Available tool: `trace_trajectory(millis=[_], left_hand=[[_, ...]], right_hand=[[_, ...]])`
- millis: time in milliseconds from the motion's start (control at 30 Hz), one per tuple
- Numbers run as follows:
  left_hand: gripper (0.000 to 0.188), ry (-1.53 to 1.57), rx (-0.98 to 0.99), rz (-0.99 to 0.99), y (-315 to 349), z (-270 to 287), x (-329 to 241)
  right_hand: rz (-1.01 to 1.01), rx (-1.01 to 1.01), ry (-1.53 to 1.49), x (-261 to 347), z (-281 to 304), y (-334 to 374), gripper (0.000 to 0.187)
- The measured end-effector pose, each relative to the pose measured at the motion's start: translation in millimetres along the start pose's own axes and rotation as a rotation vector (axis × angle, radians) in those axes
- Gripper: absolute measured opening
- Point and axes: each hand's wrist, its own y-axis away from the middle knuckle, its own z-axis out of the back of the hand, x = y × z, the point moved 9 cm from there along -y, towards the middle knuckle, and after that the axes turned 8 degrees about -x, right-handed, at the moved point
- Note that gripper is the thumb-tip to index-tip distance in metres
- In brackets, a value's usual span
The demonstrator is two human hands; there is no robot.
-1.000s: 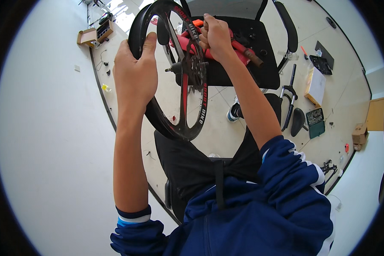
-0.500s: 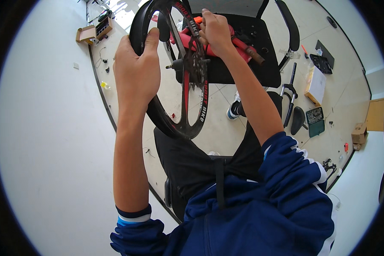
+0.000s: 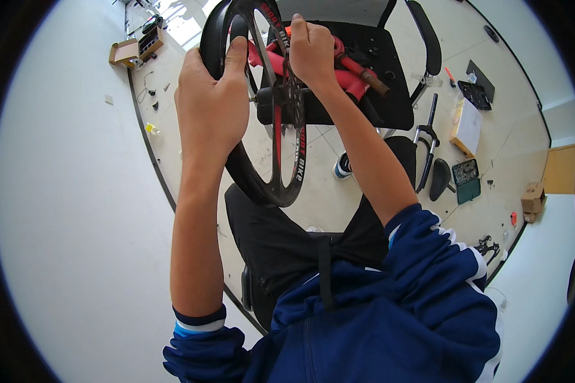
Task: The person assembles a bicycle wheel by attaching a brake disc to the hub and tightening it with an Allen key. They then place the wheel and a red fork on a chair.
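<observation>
Black wheel with red streaks and dark cogs, up at 12 o'clock. Left hand has fingers clamped on its 10 o'clock side; right hand is curled by 1, can't tell on what. Chair behind toward 3, floor opens at 5.

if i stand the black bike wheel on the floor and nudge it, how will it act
The wheel would probably roll easily, since its tyre is round. It looks stiff, with broad, straight spokes. On its edge it may tip over, as the tyre is narrow for the wheel's size.
</observation>
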Motion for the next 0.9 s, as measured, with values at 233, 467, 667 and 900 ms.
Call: trace_trajectory(millis=[233,467,667,900], left_hand=[[0.041,0.037,-0.01,-0.041,-1,-4,-2],[0.038,0.066,-0.043,-0.078,1,-7,-6],[0.039,0.067,-0.029,-0.045,-1,-7,-5],[0.039,0.056,-0.031,-0.054,-10,-2,5]], right_hand=[[0.004,0.087,-0.036,-6,-12,-8,0.055],[0.117,0.062,0.002,15,-8,2,0.053],[0.311,0.054,-0.033,39,6,40,0.043],[0.701,0.209,-0.112,50,18,99,0.018]])
